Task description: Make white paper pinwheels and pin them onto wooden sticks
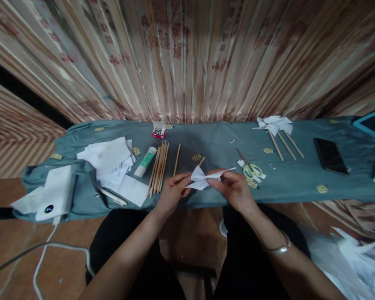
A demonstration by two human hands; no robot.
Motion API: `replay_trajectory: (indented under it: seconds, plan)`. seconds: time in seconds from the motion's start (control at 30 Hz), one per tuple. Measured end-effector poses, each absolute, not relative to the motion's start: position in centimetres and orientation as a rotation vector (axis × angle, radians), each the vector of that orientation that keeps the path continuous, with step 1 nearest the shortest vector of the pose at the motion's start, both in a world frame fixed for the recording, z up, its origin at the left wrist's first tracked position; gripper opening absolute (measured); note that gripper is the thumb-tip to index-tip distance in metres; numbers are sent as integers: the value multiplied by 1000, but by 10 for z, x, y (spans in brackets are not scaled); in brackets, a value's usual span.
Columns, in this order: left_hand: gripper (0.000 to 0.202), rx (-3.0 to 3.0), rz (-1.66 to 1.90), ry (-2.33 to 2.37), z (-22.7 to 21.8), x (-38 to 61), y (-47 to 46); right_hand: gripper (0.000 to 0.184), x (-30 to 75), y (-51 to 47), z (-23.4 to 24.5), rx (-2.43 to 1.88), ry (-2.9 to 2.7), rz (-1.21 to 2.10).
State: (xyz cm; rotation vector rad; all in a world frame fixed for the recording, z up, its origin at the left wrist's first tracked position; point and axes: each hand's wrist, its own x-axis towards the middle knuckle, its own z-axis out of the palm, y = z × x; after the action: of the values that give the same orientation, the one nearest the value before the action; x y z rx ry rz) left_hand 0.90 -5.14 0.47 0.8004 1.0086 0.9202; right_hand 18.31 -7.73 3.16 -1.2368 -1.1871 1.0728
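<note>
A folded white paper pinwheel (200,178) is held above the near edge of the table. My left hand (175,189) pinches its left side between thumb and fingers. From the other side, my right hand (236,187) grips it with the thumb near its centre. Behind the paper, the end of a wooden stick (201,161) shows; whether it touches the pinwheel I cannot tell. Left of my hands lies a bundle of wooden sticks (158,171), with one single stick (177,159) apart from it. Scissors (251,170) with light green handles lie just beyond my right hand.
Paper sheets (109,156), a glue stick (145,161), a white pen (112,196), a white power bank (56,193) with a cable and a small red box (158,132) of shiny pins occupy the left. Pinwheels on sticks (276,124) and a black phone (330,155) lie right.
</note>
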Motion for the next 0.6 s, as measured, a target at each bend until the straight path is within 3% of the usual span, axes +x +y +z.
replay_trajectory:
  seconds: [0.17,0.6]
  plan:
    - [34,819,891,890,11,11,-59,4,186,-82,41,-1245,-1301,882]
    - [33,648,805,822,21,9,-65,19,190,-89,56,-1146,-1600,485]
